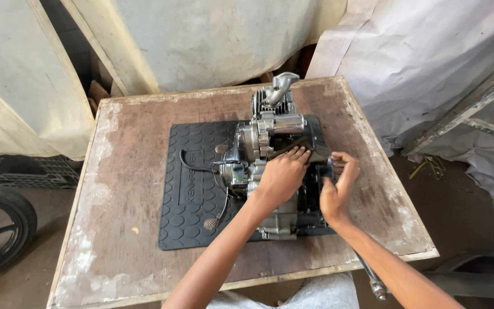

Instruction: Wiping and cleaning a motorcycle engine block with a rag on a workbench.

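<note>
The worn wooden table [115, 229] lies under both hands; its brown top is scuffed, with pale patches toward the edges. A black rubber mat [192, 194] with a raised rounded-cell pattern covers the table's centre, presumably to cushion the metal part and stop it sliding.

The small engine [267, 129], cast grey metal with a finned cylinder and a curved intake pipe at the end farthest from the hands, rests on the mat on its side, directly beneath the left hand. This position turns one side cover upward for access. Thin black cables [201, 167] trail from the engine onto the mat, left of the left hand.

The left hand [281, 174] lies flat on the engine casing, fingers extended and pressing down, apparently steadying it; it grasps nothing. The right hand [338, 186], just beside the left, has fingers curled around a small dark part [328, 167] at the engine's near side; its exact shape cannot be told.
</note>
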